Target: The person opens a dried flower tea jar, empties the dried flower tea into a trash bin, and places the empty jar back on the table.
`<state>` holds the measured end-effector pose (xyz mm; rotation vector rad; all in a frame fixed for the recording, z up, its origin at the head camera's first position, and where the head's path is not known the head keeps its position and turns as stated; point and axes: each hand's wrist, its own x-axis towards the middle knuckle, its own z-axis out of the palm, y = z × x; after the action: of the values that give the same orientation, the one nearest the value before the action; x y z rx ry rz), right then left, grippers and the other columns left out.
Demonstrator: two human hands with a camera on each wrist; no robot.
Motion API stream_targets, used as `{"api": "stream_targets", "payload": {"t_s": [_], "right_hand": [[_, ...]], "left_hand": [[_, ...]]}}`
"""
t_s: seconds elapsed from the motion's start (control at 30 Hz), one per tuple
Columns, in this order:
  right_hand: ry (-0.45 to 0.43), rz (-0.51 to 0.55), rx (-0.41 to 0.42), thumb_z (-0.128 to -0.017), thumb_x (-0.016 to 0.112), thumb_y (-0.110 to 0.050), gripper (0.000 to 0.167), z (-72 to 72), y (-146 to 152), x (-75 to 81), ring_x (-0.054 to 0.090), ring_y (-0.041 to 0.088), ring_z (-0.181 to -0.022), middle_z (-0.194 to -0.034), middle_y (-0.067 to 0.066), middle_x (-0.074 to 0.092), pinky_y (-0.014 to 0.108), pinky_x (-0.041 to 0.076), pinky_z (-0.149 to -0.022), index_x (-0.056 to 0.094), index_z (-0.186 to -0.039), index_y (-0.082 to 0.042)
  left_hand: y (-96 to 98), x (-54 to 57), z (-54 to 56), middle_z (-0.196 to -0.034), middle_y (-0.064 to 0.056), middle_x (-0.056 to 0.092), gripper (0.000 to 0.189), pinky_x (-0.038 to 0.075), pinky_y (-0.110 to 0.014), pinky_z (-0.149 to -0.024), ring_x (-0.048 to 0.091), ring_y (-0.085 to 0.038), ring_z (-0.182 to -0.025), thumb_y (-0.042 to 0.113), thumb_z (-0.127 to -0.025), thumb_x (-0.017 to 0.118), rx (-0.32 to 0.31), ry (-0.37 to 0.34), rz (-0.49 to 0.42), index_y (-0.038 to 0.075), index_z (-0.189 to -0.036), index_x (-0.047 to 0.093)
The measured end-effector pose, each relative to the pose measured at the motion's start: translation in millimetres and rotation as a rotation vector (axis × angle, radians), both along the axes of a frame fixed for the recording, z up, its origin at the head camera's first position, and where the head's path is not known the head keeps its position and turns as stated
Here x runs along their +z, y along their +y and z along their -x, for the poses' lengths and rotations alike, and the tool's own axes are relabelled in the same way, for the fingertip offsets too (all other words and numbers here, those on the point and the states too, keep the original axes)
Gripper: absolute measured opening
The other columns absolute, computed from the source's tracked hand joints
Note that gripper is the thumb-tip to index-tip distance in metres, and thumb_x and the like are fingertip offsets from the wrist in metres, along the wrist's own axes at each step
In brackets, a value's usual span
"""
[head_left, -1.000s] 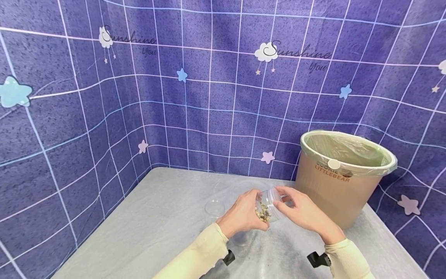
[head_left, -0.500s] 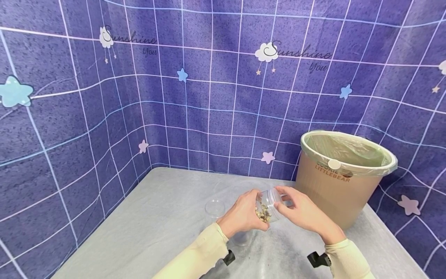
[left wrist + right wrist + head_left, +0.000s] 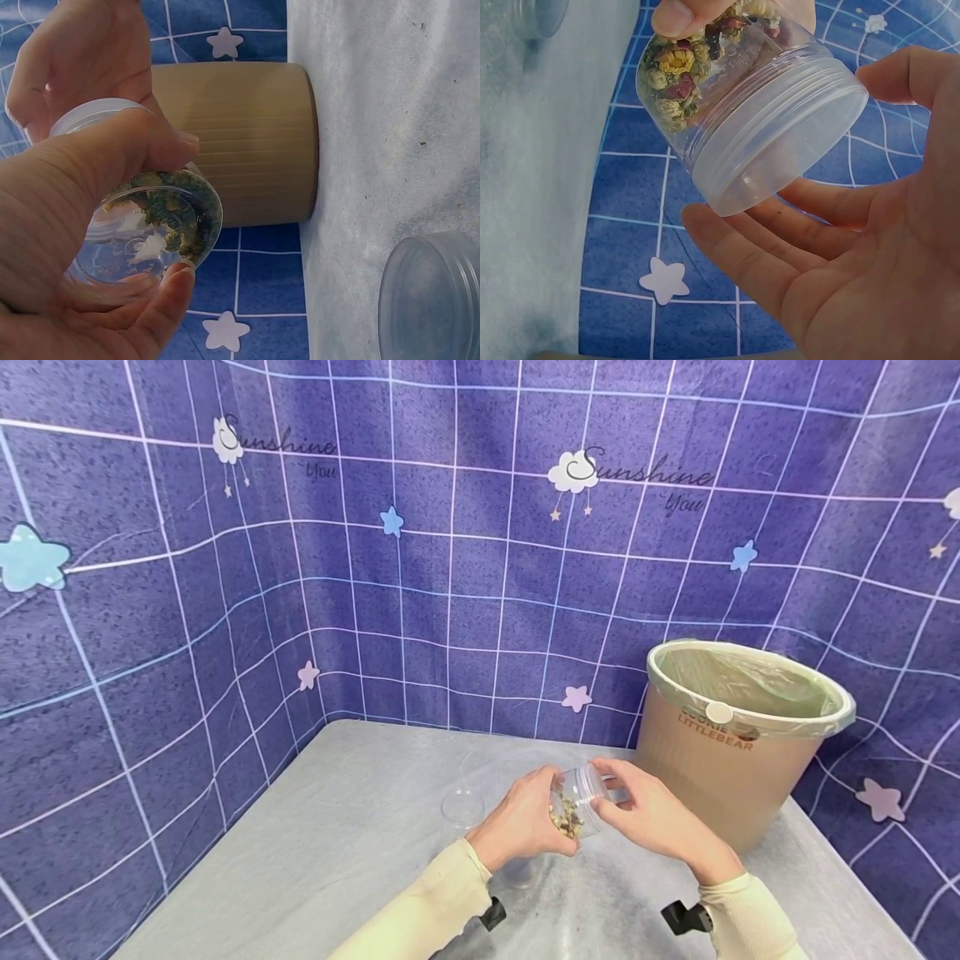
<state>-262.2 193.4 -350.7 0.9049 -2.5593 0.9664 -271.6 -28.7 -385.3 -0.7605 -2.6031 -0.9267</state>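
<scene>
A clear plastic jar (image 3: pixel 572 806) partly filled with dried flower buds (image 3: pixel 676 64), yellow-green and dark red, is held tilted above the table. My left hand (image 3: pixel 521 817) grips it round its base end, thumb on one side and fingers on the other. At the other end sits a translucent screw lid (image 3: pixel 780 142), facing right. My right hand (image 3: pixel 651 808) has its thumb and fingertips at opposite sides of that lid, its palm apart from it. In the left wrist view the buds (image 3: pixel 187 217) lie along the jar's lower side.
A beige bin (image 3: pixel 723 777) with a green liner stands at the right rear. On the grey table (image 3: pixel 300 860) are a clear round container (image 3: pixel 462 808), another clear item (image 3: pixel 520 875) partly under my left arm, and a faint clear round outline behind. Patterned blue cloth (image 3: pixel 480 568) hangs behind.
My right thumb and fingertips have shifted very slightly at the lid. The jar, the left hand and the things around them look the same.
</scene>
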Motion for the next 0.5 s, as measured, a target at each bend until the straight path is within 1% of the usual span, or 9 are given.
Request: {"api": "stream_targets", "payload": {"t_s": [0.33, 0.5], "right_hand": [[0.014, 0.010, 0.017, -0.093, 0.070, -0.017, 0.052, -0.7, -0.5, -0.4, 0.068, 0.034, -0.115, -0.136, 0.017, 0.063, 0.033, 0.059, -0.081, 0.055, -0.140, -0.001], [0.018, 0.019, 0.031, -0.092, 0.071, -0.015, 0.054, -1.6, -1.3, 0.7, 0.067, 0.037, -0.116, -0.136, 0.018, 0.063, 0.033, 0.060, -0.081, 0.054, -0.140, 0.000]], "left_hand": [[-0.3, -0.6, 0.3, -0.113, -0.004, 0.066, 0.082, 0.051, -0.022, -0.079, 0.059, -0.008, -0.091, 0.028, -0.058, 0.095, 0.002, -0.002, 0.002, 0.008, -0.128, 0.057], [-0.3, -0.4, 0.3, -0.114, -0.004, 0.066, 0.082, 0.051, -0.022, -0.079, 0.060, -0.009, -0.092, 0.028, -0.058, 0.095, 0.003, -0.007, -0.006, 0.008, -0.128, 0.057]]}}
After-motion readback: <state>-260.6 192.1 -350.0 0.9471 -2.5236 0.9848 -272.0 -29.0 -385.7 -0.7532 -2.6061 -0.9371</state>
